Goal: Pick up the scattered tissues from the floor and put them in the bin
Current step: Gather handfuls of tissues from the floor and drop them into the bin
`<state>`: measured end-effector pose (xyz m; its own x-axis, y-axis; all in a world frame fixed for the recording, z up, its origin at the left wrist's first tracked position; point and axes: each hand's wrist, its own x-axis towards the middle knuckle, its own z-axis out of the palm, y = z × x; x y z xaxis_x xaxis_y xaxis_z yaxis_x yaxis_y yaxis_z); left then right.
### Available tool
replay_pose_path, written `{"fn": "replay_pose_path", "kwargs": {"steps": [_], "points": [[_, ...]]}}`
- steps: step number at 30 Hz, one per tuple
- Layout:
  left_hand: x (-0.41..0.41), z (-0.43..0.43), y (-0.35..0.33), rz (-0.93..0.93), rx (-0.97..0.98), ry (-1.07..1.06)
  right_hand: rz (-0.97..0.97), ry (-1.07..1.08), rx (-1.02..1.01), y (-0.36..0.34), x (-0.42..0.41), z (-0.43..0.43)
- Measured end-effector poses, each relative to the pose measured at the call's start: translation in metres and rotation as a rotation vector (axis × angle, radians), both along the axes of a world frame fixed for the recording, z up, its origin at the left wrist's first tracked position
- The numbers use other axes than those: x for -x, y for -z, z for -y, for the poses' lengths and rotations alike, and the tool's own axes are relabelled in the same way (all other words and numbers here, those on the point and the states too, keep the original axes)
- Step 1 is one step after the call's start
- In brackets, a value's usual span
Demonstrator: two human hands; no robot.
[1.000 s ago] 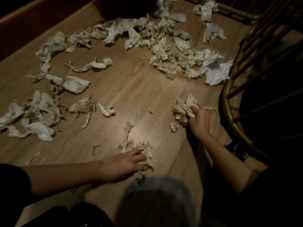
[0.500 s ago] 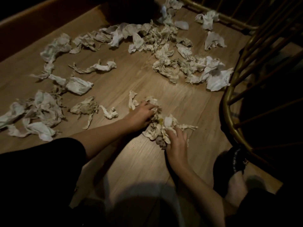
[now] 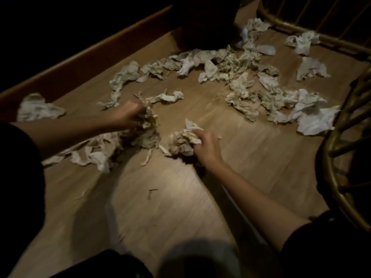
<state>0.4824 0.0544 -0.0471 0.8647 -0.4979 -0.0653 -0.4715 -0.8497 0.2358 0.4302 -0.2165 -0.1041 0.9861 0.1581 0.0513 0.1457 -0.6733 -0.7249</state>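
— On the wooden floor [image 3: 251,157] in front of us, where are our hands?

— Our left hand [image 3: 128,115] reaches forward and to the left, the arm nearly straight, and its fingers are closed around a clump of crumpled tissues [image 3: 148,127] that hangs down to the floor. Our right hand [image 3: 204,145] is lower and nearer to the middle, the wrist bent, and it grips a tight tissue ball [image 3: 182,141] pressed against the floor.

— And the other tissues?

— Many lie loose. One heap [image 3: 94,151] lies under our left forearm, one piece [image 3: 38,109] is far on the left near the wooden skirting [image 3: 90,55], and a long band of scattered tissues [image 3: 230,63] runs across the far side, up to a bigger white pile [image 3: 301,113] on the right.

— What stands near?

— A golden metal frame [image 3: 337,141] with bars curves on the right side, close to the white pile. A dark object [image 3: 206,23] stands at the far end; we cannot tell whether it is the bin.
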Motion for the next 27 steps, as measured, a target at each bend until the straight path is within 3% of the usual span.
{"fn": "replay_pose_path", "kwargs": {"steps": [3, 5, 9, 13, 18, 23, 27], "points": [[0.009, -0.042, -0.016, 0.04, -0.043, -0.11, -0.074, -0.21, 0.153, 0.012, 0.021, -0.047], [0.018, -0.053, -0.018, 0.006, -0.065, -0.12, -0.011, -0.367, 0.296, 0.022, 0.041, -0.064], [0.03, -0.054, -0.015, -0.112, -0.155, -0.145, -0.009, -0.455, 0.298, 0.016, 0.028, -0.066], [0.017, -0.042, -0.021, -0.136, -0.102, -0.168, -0.089, -0.543, 0.325, -0.038, -0.041, -0.067], [-0.03, -0.029, -0.077, -0.001, 0.01, -0.286, -0.01, -0.638, 0.395, -0.141, -0.111, -0.081], [-0.076, -0.024, -0.127, 0.129, 0.103, -0.398, 0.025, -0.601, 0.403, -0.201, -0.171, -0.085], [-0.122, -0.007, -0.145, 0.157, 0.233, -0.474, 0.065, -0.47, 0.162, -0.219, -0.227, -0.082]]}}
